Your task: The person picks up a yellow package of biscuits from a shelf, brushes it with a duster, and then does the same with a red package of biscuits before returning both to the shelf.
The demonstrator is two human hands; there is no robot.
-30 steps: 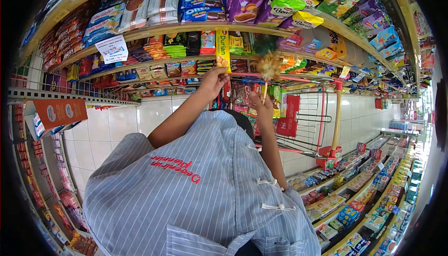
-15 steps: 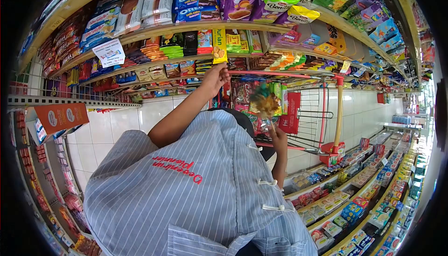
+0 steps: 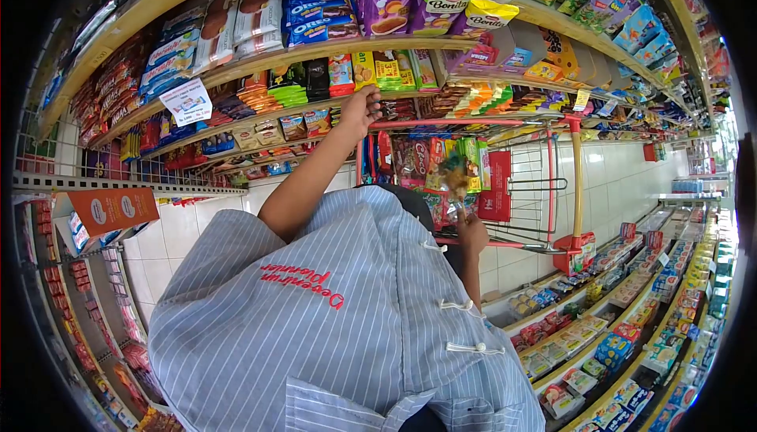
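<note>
Hanging at the shelf lip, the left hand (image 3: pixel 359 113) has its fingers loosely curled, and whether they touch anything I can't tell. Just past those fingertips, straight ahead, sits the yellow pack (image 3: pixel 364 71), at the front edge of its shelf (image 3: pixel 406 94), long axis running from that edge towards the back. A red pack (image 3: pixel 341 75) stands just beside it on the left, yellow-green packs (image 3: pixel 389 71) on the right. It's the left hand that's nearer, no question! Over on the right, lower and well apart from the pack, the right hand (image 3: pixel 473 235) is clamped round the stick of a blurred, tufted duster (image 3: pixel 453 180), its head pointing away from the body, over the near side of the cart (image 3: pixel 577 176), where brown packs (image 3: pixel 410 156) lie towards the left end.
</note>
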